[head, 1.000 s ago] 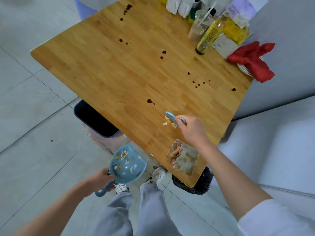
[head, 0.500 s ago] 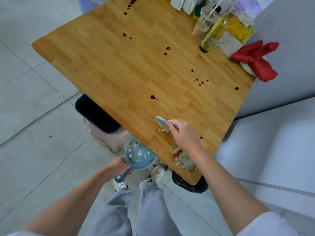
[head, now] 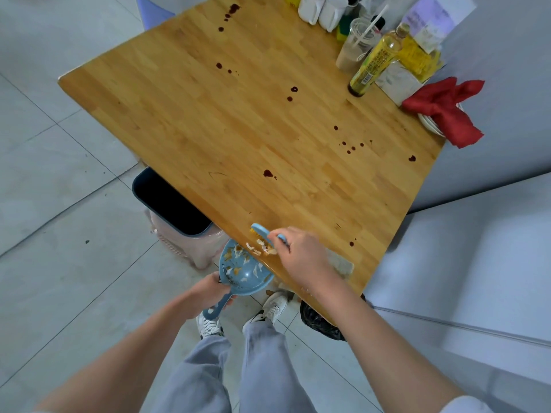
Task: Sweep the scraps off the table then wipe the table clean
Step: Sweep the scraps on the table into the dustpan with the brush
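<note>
scraps: small pale and tan flakes (head: 262, 247), irregular, lying at the near table edge just under your brush, touching the lip of the dustpan; more of the same already inside the pan
brush: small light-blue plastic hand brush (head: 262, 231), curved back, yellowish bristles facing down on the wood beside the scraps
right hand: your right hand (head: 301, 257) has its fingers curled tight round the brush handle, knuckles up, wrist over the table's near corner
dustpan: light-blue plastic dustpan (head: 243, 271), rounded scoop shape, smooth, looped handle; its mouth sits just below and against the table edge
left hand: your left hand (head: 205, 293) grips the dustpan handle, fingers wrapped round it, below table level
table: wooden table (head: 238, 120), jointed light-brown strips, smooth finish, with dark reddish-brown stains (head: 268, 173) scattered as round drops across it
rag: stained greyish rag (head: 341, 263) flat on the near corner, partly hidden by your right wrist
far corner: red cloth (head: 444, 108) crumpled over stacked white plates; yellow-labelled oil bottle (head: 372, 65) upright; clear plastic cup (head: 353, 49) with a straw; white containers (head: 320, 8)
floor: grey tiles; dark-rimmed pinkish bin (head: 173, 204) partly under the table edge; black bag (head: 319, 323) under the near corner
</note>
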`<action>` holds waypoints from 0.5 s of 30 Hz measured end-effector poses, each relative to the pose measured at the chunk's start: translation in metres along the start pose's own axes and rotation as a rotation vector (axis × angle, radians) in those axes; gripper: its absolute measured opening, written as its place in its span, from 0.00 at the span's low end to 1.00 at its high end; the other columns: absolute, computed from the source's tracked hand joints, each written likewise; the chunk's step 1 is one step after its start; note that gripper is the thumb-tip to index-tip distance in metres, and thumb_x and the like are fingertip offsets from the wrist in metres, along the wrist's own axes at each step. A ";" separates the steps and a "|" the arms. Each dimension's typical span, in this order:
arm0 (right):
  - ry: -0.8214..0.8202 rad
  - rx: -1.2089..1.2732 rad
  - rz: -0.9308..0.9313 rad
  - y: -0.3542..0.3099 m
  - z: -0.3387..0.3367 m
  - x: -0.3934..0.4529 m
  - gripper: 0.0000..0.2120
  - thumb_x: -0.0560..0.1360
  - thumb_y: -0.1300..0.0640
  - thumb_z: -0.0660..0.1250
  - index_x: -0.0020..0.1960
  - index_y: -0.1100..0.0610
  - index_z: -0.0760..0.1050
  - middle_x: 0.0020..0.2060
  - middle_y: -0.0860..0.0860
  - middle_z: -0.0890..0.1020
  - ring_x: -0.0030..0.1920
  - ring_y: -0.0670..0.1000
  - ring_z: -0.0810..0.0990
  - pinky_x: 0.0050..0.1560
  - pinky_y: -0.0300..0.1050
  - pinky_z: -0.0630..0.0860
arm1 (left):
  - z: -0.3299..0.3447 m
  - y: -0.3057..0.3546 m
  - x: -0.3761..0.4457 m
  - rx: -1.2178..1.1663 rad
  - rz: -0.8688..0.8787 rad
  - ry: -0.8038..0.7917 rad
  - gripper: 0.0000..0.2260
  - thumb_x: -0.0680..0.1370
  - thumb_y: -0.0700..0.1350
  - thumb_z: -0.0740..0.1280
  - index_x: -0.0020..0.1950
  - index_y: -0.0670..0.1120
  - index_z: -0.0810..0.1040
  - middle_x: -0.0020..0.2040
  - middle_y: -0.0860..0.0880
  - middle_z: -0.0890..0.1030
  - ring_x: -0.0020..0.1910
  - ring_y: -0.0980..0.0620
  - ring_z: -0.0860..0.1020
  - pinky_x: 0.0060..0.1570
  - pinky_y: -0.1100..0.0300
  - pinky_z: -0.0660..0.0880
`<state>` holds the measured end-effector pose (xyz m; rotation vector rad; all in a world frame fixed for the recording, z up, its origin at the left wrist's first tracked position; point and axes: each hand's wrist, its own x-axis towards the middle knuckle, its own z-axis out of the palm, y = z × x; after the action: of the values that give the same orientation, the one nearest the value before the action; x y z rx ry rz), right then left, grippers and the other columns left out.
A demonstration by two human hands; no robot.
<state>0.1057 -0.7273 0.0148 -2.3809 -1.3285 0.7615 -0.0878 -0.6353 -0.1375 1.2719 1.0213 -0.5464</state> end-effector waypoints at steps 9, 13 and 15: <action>0.159 0.075 0.117 0.014 -0.020 0.000 0.14 0.83 0.50 0.61 0.57 0.53 0.83 0.36 0.41 0.79 0.27 0.40 0.71 0.28 0.33 0.64 | 0.000 -0.001 -0.003 -0.016 0.001 -0.002 0.11 0.76 0.38 0.61 0.54 0.48 0.78 0.39 0.50 0.86 0.34 0.54 0.83 0.29 0.63 0.72; -0.034 0.031 -0.031 -0.010 0.005 -0.009 0.14 0.83 0.50 0.60 0.56 0.55 0.82 0.41 0.49 0.84 0.32 0.41 0.74 0.31 0.34 0.69 | 0.000 -0.002 -0.005 0.007 -0.015 0.016 0.09 0.78 0.38 0.61 0.53 0.48 0.78 0.36 0.52 0.85 0.31 0.57 0.82 0.27 0.64 0.72; -0.041 0.043 -0.067 -0.015 0.008 -0.011 0.13 0.83 0.51 0.61 0.55 0.55 0.83 0.42 0.50 0.85 0.37 0.45 0.78 0.36 0.39 0.74 | -0.001 -0.004 -0.008 0.018 -0.027 0.018 0.08 0.78 0.38 0.61 0.52 0.46 0.78 0.33 0.52 0.84 0.29 0.58 0.80 0.27 0.63 0.71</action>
<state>0.0857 -0.7289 0.0192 -2.2868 -1.3865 0.8154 -0.0953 -0.6373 -0.1331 1.2820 1.0519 -0.5667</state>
